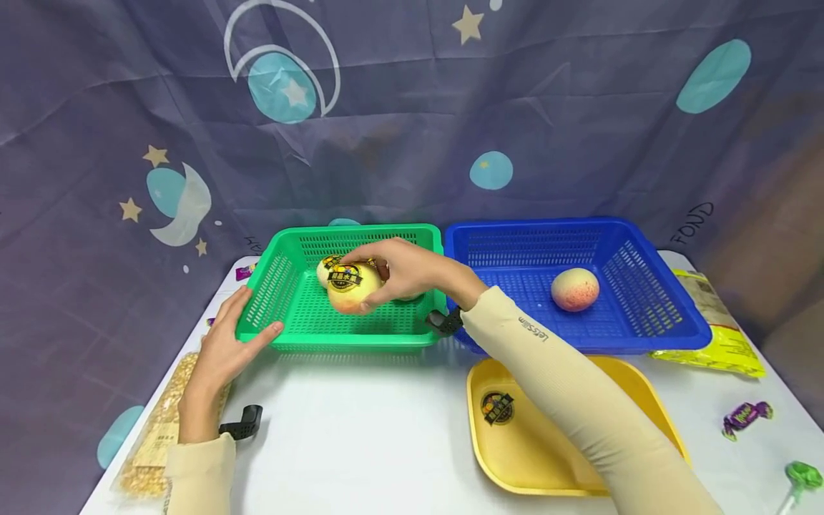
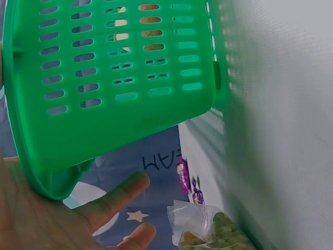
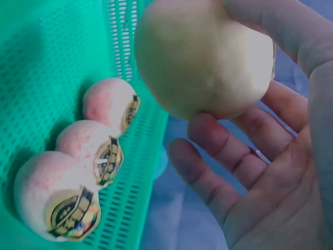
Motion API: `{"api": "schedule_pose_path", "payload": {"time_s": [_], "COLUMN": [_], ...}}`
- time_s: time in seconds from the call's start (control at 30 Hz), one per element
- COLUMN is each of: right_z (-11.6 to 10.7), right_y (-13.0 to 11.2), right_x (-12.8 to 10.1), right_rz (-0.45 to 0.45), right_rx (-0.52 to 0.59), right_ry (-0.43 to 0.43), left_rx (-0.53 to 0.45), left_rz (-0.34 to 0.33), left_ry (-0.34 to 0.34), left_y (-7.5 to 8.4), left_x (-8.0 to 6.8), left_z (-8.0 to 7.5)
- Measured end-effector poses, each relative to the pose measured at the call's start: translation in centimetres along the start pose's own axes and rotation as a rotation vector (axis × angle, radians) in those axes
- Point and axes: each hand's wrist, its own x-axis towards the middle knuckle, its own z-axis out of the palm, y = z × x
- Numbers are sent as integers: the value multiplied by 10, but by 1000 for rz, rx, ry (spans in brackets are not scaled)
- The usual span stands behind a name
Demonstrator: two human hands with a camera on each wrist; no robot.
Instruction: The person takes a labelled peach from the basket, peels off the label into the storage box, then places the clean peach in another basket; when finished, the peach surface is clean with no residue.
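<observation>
My right hand (image 1: 412, 268) grips a pale yellow peach (image 1: 354, 288) with a black-and-gold label, thumb and fingers around its sides, over the green basket (image 1: 302, 340). Three pink-and-white peaches (image 3: 109, 102) with similar labels lie in a row in that basket in the right wrist view; in the head view they are partly hidden by the held peach and my hand. At the basket's left front corner is my left hand (image 1: 225, 347), thumb and fingers spread along its rim. The left wrist view shows straight fingers (image 2: 112, 203) beside the slotted wall.
A blue basket (image 1: 579, 347) with one pink-speckled peach (image 1: 575, 290) stands right of the green one. In front, a yellow tray (image 1: 515, 479) holds a black label (image 1: 498, 408). Bagged grains (image 1: 157, 436) lie left; a yellow packet (image 1: 724, 343) and wrapped candy (image 1: 747, 417) lie right.
</observation>
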Motion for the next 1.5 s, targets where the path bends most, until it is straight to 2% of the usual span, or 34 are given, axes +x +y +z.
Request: {"api": "schedule_pose_path", "payload": {"time_s": [0.1,0.33,0.5,0.7,0.83,0.97,1.07,1.2,1.3,1.43,1.5], "right_z": [-2,0,6,20,33,47,57,67,71,77,81], "right_y": [-4,-7,-9,-16,-25,-29,-28,-24,-20,-17,-17], "right_x": [-21,-72,-103,-129,-138,-143,-145,-147,-147,-144,-143], "right_rz": [-24,-39,-10,62,78,87,105,127,126,133,144], "right_rx": [2,88,70,93,114,92,72,45,32,19,9], "right_ry": [12,49,98,102,92,78,53,24,14,-22,-45], "left_rx": [-4,4,14,45,24,-50,-116,-203,-254,-240,-207], "left_rz": [4,6,12,20,98,239,354,476,532,529,493], "left_ry": [-3,-14,-22,-23,16,65,59,-44,-189,-411,-508], "left_y": [2,4,5,9,23,48,65,87,100,110,112], "left_x": [0,1,1,-2,-3,-4,-8,-20,-31,-43,-47], "left_z": [1,0,-1,-3,-3,3,12,25,34,43,47]}}
